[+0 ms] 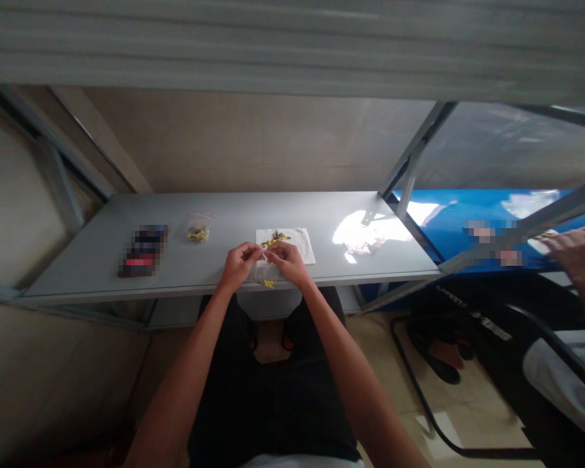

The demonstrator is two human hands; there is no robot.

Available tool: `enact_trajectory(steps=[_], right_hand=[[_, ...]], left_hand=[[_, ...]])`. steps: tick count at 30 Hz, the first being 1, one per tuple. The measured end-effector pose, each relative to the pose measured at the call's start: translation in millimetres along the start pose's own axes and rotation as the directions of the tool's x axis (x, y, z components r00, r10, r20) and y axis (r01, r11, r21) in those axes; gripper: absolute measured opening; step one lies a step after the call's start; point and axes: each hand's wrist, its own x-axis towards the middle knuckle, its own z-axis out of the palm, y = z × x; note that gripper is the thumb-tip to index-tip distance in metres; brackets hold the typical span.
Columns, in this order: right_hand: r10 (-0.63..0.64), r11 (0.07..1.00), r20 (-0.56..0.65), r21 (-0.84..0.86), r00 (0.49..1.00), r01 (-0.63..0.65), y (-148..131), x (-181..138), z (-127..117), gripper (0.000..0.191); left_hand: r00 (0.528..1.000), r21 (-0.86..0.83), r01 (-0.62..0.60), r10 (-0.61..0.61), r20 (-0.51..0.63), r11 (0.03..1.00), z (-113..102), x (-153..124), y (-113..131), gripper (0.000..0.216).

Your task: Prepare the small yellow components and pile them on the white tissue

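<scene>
My left hand (241, 265) and my right hand (286, 261) meet over the front part of the grey shelf. Both have their fingers pinched at the top of a small clear plastic bag (268, 275), which hangs at the shelf's front edge with some yellow pieces in its bottom. Fingers hide the bag's mouth. Just behind my hands, a white cloth or paper sheet (299, 246) lies flat. On it rests a loose pile of small yellow and dark pieces (276, 238), too small to name.
Left of my hands lie another clear bag of yellow and dark pieces (198, 233) and a blurred dark item (143, 252). Crumpled clear plastic (363, 242) sits in glare at right. Metal struts (414, 156) frame the shelf. Another person's hand (578, 250) is over a blue table (443, 227).
</scene>
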Motion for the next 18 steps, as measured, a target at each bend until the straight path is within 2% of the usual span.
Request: enact_trajectory(steps=[6, 14, 18], right_hand=[[-0.012, 0.997, -0.071, -0.08, 0.997, 0.007, 0.9, -1.5, -1.5, 0.034], [-0.063, 0.985, -0.028, -0.165, 0.998, 0.058, 0.0, -3.5, -2.8, 0.033], [-0.056, 0.991, -0.069, -0.122, 0.996, 0.047, -0.7, -3.8, -0.6, 0.035]], left_hand=[[0.999, -0.017, 0.026, -0.026, 0.046, 1.0, 1.1, -2.3, 6.4, 0.042], [0.999, 0.063, -0.008, 0.006, 0.041, 0.998, 2.0, -4.0, 15.0, 0.039], [1.0, 0.026, 0.011, -0.011, 0.002, 1.0, 2.2, -3.8, 11.8, 0.038]])
